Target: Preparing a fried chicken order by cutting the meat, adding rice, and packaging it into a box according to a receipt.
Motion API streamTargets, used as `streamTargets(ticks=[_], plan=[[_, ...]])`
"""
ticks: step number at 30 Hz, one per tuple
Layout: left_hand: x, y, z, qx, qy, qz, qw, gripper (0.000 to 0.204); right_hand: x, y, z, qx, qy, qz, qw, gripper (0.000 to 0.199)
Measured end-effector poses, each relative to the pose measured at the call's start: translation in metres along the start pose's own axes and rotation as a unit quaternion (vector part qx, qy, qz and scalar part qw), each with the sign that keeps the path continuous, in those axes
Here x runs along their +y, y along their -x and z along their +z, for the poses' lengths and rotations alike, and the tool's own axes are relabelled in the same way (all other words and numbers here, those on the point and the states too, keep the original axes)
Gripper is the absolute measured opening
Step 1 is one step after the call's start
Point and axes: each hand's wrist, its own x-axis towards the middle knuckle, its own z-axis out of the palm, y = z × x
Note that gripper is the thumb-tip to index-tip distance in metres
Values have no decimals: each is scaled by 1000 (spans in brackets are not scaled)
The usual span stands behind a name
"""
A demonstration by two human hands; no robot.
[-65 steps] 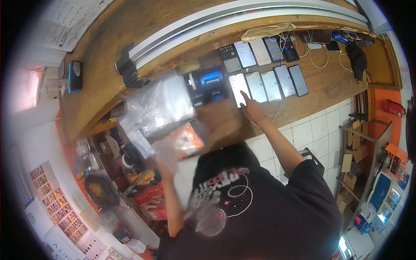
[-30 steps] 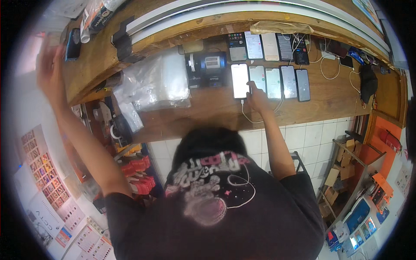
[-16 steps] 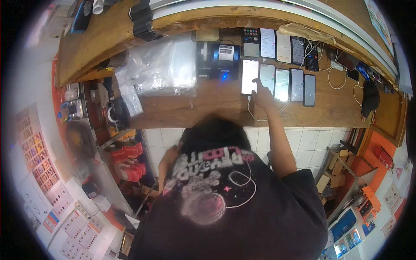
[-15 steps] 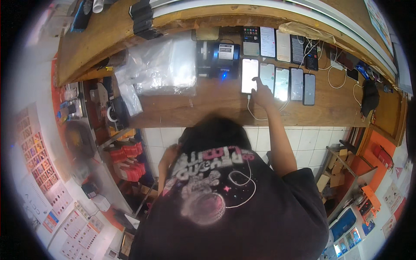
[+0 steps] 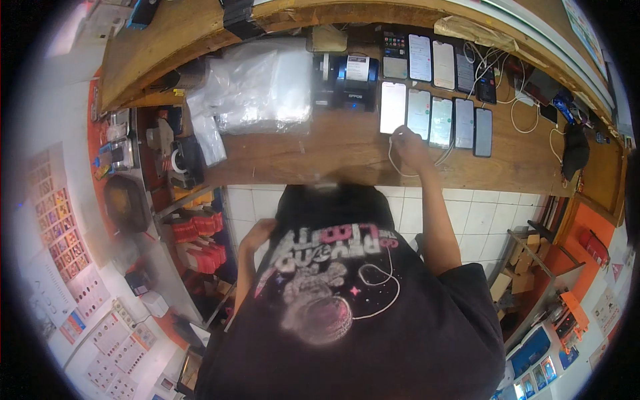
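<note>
Head view, upper centre: right hand point(image 5: 410, 143) pinching white charging cable point(image 5: 395, 160) beside lit smartphone point(image 5: 393, 107) on wooden counter point(image 5: 313, 150), left hand point(image 5: 257, 233) lowered, grip unclear; tugged cable likely dragging phone off.

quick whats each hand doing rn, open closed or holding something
Left hand: down by the shirt, holding nothing visible; open or closed cannot be told.
Right hand: on the counter by the phones, fingers around a white cable.

Phones point(image 5: 433, 87) right of printer point(image 5: 353, 83)
</note>
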Motion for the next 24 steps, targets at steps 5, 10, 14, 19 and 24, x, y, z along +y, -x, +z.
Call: streamTargets(ticks=[5, 10, 14, 19, 24], plan=[[18, 7, -7, -6, -71, 35, 997, 27, 29, 29, 19, 73, 24, -112, 991, 21], [37, 0, -11, 15, -125, 23, 992, 24, 44, 53, 40, 41, -41, -28, 998, 24], [36, -19, -14, 24, -226, 80, 971, 28, 48, 66, 54, 51, -33, -34, 998, 24], [-7, -31, -23, 83, -187, -2, 979, 28, 56, 80, 67, 28, 5, -46, 999, 28], [-85, -37, -33, 79, -304, 118, 942, 28, 52, 84, 70, -224, -69, 121, 965, 33]])
